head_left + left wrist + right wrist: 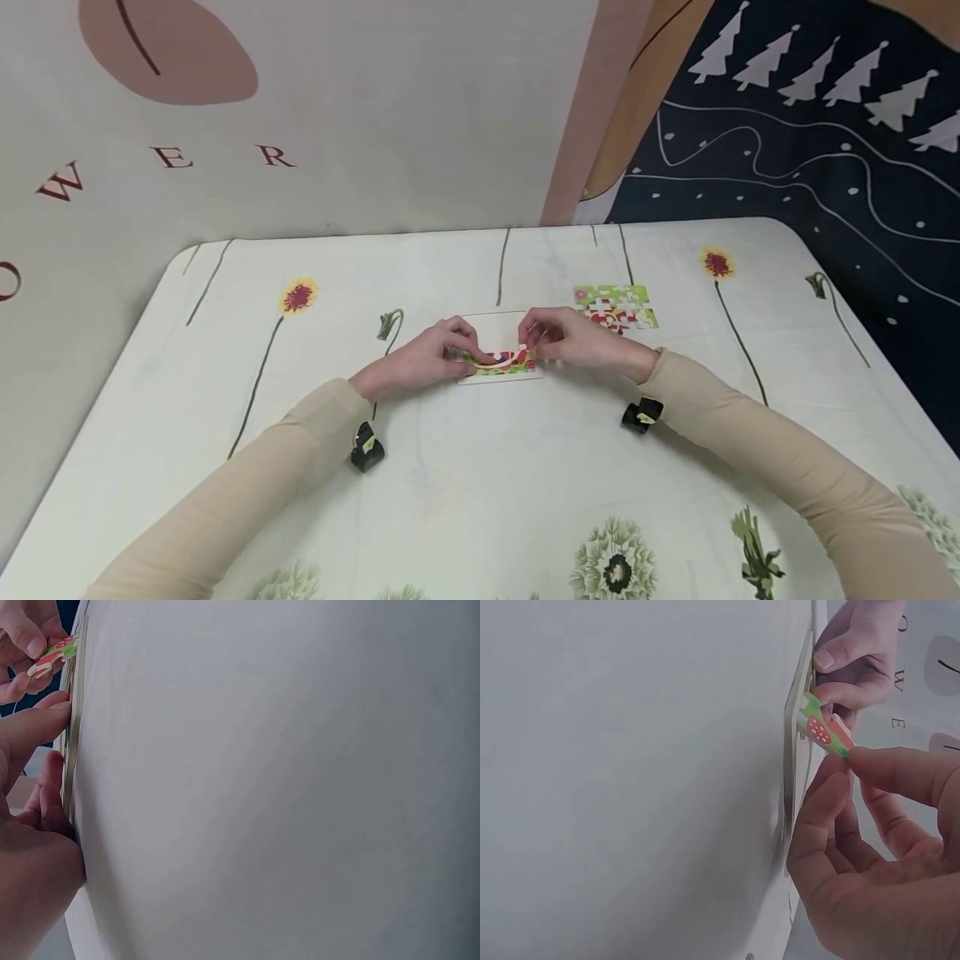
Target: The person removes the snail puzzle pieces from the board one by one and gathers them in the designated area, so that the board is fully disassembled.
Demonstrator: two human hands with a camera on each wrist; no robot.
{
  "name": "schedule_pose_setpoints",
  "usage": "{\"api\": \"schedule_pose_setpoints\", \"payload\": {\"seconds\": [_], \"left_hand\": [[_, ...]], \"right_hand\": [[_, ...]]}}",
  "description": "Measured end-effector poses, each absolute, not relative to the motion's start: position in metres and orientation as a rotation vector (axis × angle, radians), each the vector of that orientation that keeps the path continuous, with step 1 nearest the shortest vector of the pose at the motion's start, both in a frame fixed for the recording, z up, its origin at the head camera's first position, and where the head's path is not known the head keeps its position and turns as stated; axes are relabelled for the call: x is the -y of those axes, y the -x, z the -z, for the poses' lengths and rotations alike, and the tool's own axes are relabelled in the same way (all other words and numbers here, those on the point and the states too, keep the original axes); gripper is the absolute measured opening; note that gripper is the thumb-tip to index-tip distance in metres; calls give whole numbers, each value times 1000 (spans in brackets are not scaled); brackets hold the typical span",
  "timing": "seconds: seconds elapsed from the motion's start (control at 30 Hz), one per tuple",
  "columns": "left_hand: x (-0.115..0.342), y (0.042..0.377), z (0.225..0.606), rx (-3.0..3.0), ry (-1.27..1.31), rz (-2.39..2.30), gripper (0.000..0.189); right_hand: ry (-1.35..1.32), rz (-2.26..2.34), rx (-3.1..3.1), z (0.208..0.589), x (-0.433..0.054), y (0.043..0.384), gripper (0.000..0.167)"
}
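A pale puzzle board (495, 327) lies flat on the table, bare in its upper part, with colourful jigsaw pieces (501, 367) along its lower part. My right hand (564, 335) pinches a green puzzle piece with a red, white-dotted patch (820, 730) between thumb and fingertips. That piece is tilted over the board's right end, its inner edge close to or touching the board. My left hand (429, 354) rests at the board's left side, its thumb by the edge and a finger laid over the pieces. Those fingers partly hide the row.
Behind my right hand lies a group of joined puzzle pieces (615, 305) in green, white and red, partly covered by the hand. The table is spread with a white flower-print cloth (465, 483). A printed curtain (405, 108) hangs beyond its far edge.
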State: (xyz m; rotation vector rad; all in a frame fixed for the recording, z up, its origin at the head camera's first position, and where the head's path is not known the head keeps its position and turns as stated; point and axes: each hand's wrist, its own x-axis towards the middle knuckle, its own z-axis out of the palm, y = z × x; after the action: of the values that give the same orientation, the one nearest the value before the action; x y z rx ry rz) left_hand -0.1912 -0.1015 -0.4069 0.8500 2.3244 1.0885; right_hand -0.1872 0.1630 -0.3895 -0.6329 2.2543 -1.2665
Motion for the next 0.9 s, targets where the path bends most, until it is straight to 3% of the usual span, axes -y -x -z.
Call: {"api": "schedule_pose_setpoints", "payload": {"seconds": [0.9], "left_hand": [[103, 190, 407, -2295, -813, -1122, 23]], "right_hand": [[534, 1253, -2326, 388, -197, 187, 21]]}}
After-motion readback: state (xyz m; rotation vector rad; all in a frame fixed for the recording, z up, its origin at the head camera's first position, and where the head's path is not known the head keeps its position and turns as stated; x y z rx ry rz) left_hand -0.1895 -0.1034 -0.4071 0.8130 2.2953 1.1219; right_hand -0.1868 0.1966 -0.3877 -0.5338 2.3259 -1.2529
